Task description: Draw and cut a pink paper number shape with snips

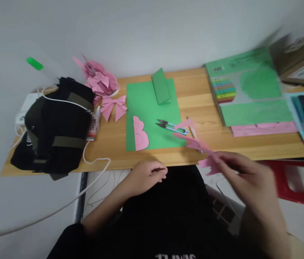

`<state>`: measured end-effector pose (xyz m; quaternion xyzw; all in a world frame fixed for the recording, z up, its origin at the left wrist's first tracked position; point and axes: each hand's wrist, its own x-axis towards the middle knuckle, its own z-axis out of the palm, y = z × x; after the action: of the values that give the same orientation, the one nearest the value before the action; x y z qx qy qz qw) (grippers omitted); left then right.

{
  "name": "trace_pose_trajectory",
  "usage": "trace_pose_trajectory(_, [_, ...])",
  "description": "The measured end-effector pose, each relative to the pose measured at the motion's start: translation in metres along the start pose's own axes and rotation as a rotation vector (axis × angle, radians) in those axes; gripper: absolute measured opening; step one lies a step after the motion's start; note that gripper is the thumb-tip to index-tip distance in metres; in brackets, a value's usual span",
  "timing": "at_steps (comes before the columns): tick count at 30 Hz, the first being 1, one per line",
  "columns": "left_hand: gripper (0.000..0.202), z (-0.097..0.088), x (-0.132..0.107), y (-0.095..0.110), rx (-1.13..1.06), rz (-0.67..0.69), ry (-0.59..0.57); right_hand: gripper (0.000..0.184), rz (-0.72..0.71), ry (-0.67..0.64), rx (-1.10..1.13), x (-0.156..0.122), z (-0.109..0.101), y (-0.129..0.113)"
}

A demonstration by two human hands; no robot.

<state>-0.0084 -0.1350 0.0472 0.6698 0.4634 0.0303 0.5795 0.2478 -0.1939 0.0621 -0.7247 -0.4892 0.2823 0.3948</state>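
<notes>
One pink paper scrap (197,145), pinched in my right fingers (230,162), hangs free for handling beside the green sheet (152,108); left fingers (157,173) curl shut.

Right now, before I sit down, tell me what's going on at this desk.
A person sits at a wooden desk. Their right hand has a pink paper cutout in its grip at the desk's front edge; motion blur hides its shape. The left hand lies curled near the edge, and I cannot tell whether it holds anything. Small snips and a pink scalloped piece lie on a green sheet; pink bows sit left of it.
</notes>
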Motion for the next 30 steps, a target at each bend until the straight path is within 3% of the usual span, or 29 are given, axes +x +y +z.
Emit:
trace_pose_trajectory(2, [0.019,0.003,0.012,0.018,0.138,0.098,0.044,0.016,0.0,0.259,-0.063,0.006,-0.023,0.004])
trace_pose_trajectory(6, [0.022,0.021,0.055,0.058,0.448,0.34,0.086,0.025,0.114,0.777,0.096,0.019,-0.05,0.012])
trace_pose_trajectory(10, [0.023,0.035,0.115,0.095,0.736,0.58,0.088,0.021,0.1,1.025,0.186,0.029,-0.064,0.02])
trace_pose_trajectory(15, [0.027,0.041,0.175,0.12,1.004,0.726,0.138,0.028,0.098,1.081,0.211,0.029,-0.077,0.043])
trace_pose_trajectory(21, [0.023,0.041,0.208,0.13,1.199,0.874,0.102,0.033,0.16,1.065,0.235,0.023,-0.08,0.058])
trace_pose_trajectory(24, [0.018,0.041,0.218,0.131,1.231,0.873,0.109,0.036,0.185,1.077,0.271,0.026,-0.081,0.056])
trace_pose_trajectory(27, [0.029,0.042,0.227,0.133,1.216,0.831,0.126,0.031,0.189,1.114,0.424,0.028,-0.087,0.052])
trace_pose_trajectory(30, [0.029,0.039,0.234,0.144,1.155,0.759,0.169,0.028,0.167,1.006,0.543,0.024,-0.098,0.048])
